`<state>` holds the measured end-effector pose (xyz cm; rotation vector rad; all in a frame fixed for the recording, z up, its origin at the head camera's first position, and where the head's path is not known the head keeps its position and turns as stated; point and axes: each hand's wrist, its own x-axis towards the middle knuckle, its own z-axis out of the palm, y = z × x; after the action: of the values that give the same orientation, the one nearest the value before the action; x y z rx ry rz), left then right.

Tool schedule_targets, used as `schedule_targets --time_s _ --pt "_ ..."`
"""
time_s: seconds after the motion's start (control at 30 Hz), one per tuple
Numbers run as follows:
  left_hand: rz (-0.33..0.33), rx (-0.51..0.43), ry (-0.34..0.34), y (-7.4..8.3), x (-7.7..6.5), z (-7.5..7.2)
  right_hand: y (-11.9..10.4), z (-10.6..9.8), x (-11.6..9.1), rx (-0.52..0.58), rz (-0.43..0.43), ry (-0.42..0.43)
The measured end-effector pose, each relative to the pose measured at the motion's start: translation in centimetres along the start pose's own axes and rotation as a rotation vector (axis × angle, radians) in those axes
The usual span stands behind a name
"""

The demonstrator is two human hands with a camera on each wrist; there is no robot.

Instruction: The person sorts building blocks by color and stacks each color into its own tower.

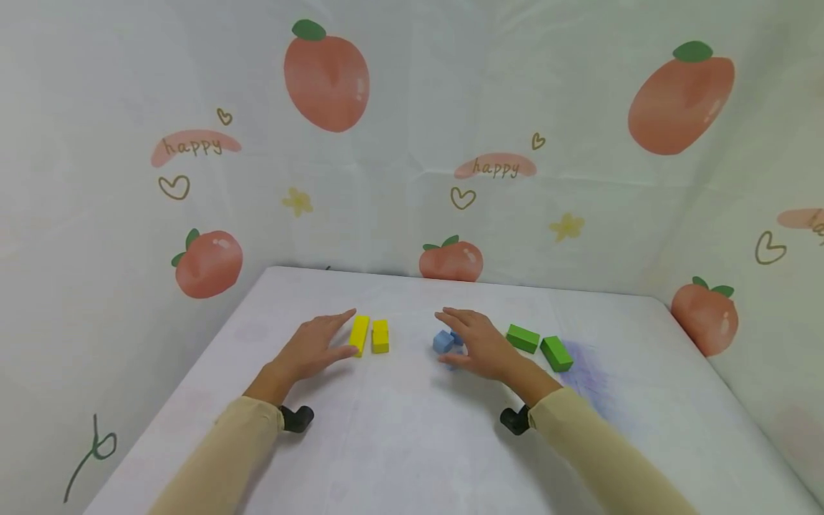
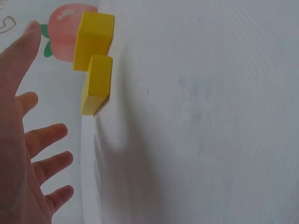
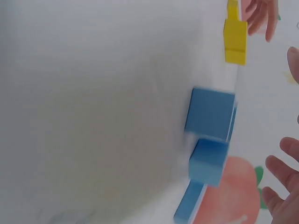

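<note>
My left hand (image 1: 317, 346) hovers over the table with its fingers spread, holding nothing. Just past its fingertips lie a long yellow block (image 1: 360, 335) and a shorter yellow block pair (image 1: 380, 337); two yellow end faces, one a yellow block (image 2: 95, 39), show in the left wrist view. My right hand (image 1: 483, 345) is held with thumb and fingers apart and nothing between them. It partly hides several blue blocks, among them a blue cube (image 1: 443, 342). In the right wrist view a larger blue block (image 3: 210, 112) and a small blue cube (image 3: 209, 161) sit close together.
Two green blocks, one a slanted green block (image 1: 523, 338) and one a nearer green block (image 1: 556, 353), lie right of my right hand. A purple smudge (image 1: 586, 375) marks the white table (image 1: 386, 443). A printed fruit curtain (image 1: 399, 143) hangs behind it.
</note>
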<state>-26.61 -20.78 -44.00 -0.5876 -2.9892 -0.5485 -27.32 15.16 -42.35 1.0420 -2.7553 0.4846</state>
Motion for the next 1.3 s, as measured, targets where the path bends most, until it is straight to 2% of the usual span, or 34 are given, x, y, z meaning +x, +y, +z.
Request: schedule_targets --time_s 0.23,0.4,0.6,0.93,1.3 --pt "-0.075 -0.121 0.040 0.8 0.3 0.5 -1.8 1.0 1.5 0.083 0.006 -0.003" --pt "-0.149 -0.245 0.064 1.5 0.2 0.8 -3.1 1.9 2.3 0.128 0.028 -0.006" --pt "-0.235 -0.370 0.079 1.9 0.4 1.0 -4.9 2.9 3.3 0.202 0.090 -0.019" --pt "-0.357 -0.448 0.083 3.0 0.6 1.1 -8.0 4.6 4.9 0.454 0.182 -0.015" --pt "-0.375 -0.483 0.093 3.1 0.3 1.2 -10.8 6.3 6.1 0.683 0.286 -0.003"
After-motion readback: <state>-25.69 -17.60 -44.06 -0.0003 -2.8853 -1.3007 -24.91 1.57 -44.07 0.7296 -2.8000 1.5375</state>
